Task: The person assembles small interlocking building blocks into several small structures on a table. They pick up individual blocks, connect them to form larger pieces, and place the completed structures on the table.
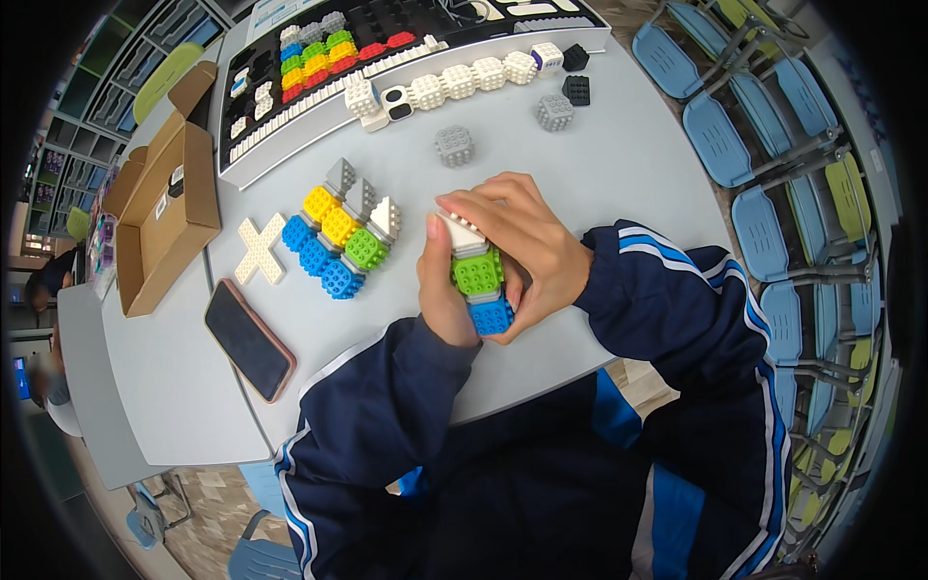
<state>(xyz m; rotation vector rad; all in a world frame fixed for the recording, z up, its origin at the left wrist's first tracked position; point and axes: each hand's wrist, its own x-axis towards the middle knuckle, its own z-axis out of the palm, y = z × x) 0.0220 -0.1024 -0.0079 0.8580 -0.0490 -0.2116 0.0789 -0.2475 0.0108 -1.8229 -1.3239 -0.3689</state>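
Between my two hands, above the near part of the table, is a short stack of studded building blocks (478, 275): a white sloped piece on top, green in the middle, blue at the bottom. My left hand (444, 290) is closed along its left side, thumb up by the white piece. Curled over the top and right side is my right hand (532, 242); some of its fingers are hidden behind the stack. Left of my hands lies a joined group of blue, yellow, green, grey and white blocks (337, 224). A loose grey block (453, 146) sits just beyond my hands.
A black-lined tray of coloured blocks (253, 145) fills the table's far side, with a row of white blocks (458, 83) before it. To the left are a white X-shaped piece (260, 249), a phone (248, 338) and an open cardboard box (184, 227). Stacked chairs (764, 232) stand right.
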